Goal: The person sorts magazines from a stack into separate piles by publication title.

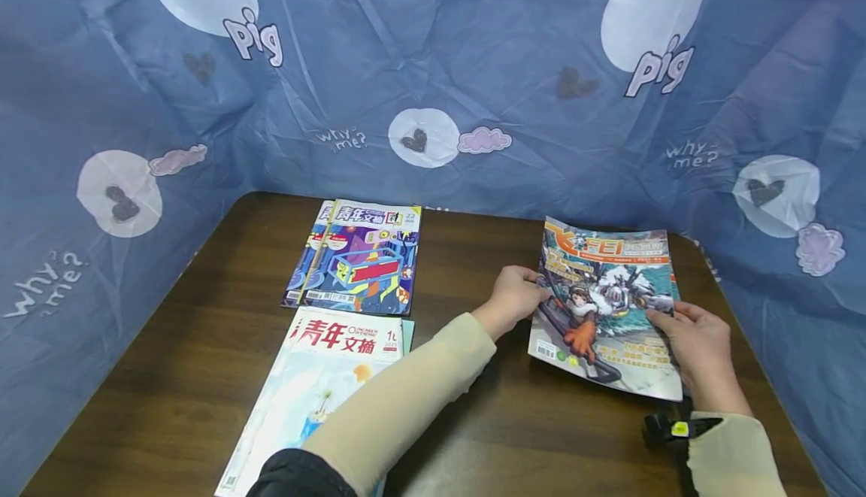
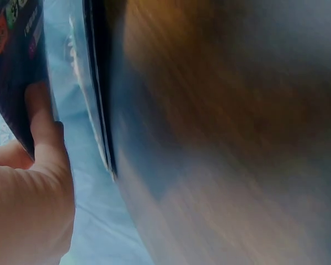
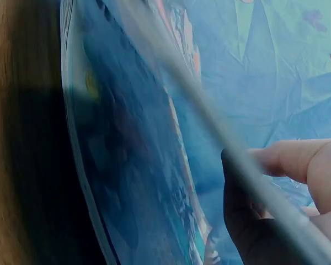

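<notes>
Both hands hold a magazine (image 1: 598, 305) with an orange "FEI" title and a picture of a character in red, on the right of the table in the head view. My left hand (image 1: 514, 298) pinches its left edge. At the opposite edge my right hand (image 1: 700, 343) grips with the thumb on the cover; in the right wrist view the fingers (image 3: 245, 207) lie beneath. The held magazine is raised and tilted over another magazine (image 3: 127, 127) with a bluish cover, mostly hidden in the head view. My left hand (image 2: 38, 182) shows beside the dark underside in the left wrist view.
Overlapping purple-blue magazines (image 1: 365, 264) lie at the back left of the wooden table (image 1: 473, 422). In front of them are overlapping white magazines (image 1: 338, 362), partly covered by the left sleeve (image 1: 406, 407). A blue patterned cloth (image 1: 433, 46) hangs around the table.
</notes>
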Demonstrator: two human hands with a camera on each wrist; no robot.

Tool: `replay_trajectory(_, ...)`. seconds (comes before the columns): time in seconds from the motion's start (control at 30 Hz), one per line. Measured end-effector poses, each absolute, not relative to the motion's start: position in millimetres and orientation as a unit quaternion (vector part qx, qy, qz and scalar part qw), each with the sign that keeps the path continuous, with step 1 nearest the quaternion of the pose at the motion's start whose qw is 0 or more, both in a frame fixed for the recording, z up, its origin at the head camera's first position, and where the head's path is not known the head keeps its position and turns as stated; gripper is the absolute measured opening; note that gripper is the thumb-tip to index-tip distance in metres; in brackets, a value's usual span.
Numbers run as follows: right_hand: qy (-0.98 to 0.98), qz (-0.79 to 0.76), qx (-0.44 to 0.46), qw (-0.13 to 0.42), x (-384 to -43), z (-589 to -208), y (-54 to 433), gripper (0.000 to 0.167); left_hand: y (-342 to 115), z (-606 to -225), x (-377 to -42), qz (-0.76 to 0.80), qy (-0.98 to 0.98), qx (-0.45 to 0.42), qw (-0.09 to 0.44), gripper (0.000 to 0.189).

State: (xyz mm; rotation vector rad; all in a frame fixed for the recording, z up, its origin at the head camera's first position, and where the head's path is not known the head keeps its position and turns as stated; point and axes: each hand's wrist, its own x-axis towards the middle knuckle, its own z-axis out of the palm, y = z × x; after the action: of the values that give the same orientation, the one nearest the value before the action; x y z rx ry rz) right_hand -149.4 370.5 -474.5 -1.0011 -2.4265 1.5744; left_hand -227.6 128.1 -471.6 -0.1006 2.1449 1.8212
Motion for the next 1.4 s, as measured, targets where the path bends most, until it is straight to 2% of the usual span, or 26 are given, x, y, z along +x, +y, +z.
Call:
replay_trajectory(0.23,-0.785,0.514,-0.344,0.044,-149,-478,381,0.065,142,-476,-227,0.632,0.759,-0.02,0.155,0.022)
replay_trajectory(0.57,-0.786,0.503,-0.357,0.037,-149,-479,395,0.068,152,-480,-225,0.605,0.782,-0.013,0.15,0.02)
replay_trajectory(0.93,-0.794,0.484,-0.366,0.031,-149,-479,409,0.069,164,-475,-224,0.541,0.827,0.025,0.15,0.034)
replay_trajectory(1.03,-0.792,0.49,-0.363,0.032,-149,-480,412,0.068,167,-477,-224,0.526,0.836,0.035,0.152,0.03)
replay_trajectory(1.1,-0.791,0.493,-0.361,0.032,-149,-481,413,0.067,169,-479,-226,0.509,0.846,0.043,0.155,0.013)
replay_trajectory(1.27,-0.793,0.487,-0.365,0.036,-151,-485,418,0.064,171,-483,-228,0.466,0.869,0.064,0.153,0.012)
replay_trajectory(1.33,-0.795,0.481,-0.367,0.035,-153,-488,420,0.064,171,-485,-229,0.452,0.877,0.071,0.145,0.003)
replay_trajectory(1.4,-0.797,0.479,-0.366,0.036,-154,-491,421,0.063,171,-487,-229,0.436,0.885,0.081,0.14,0.011)
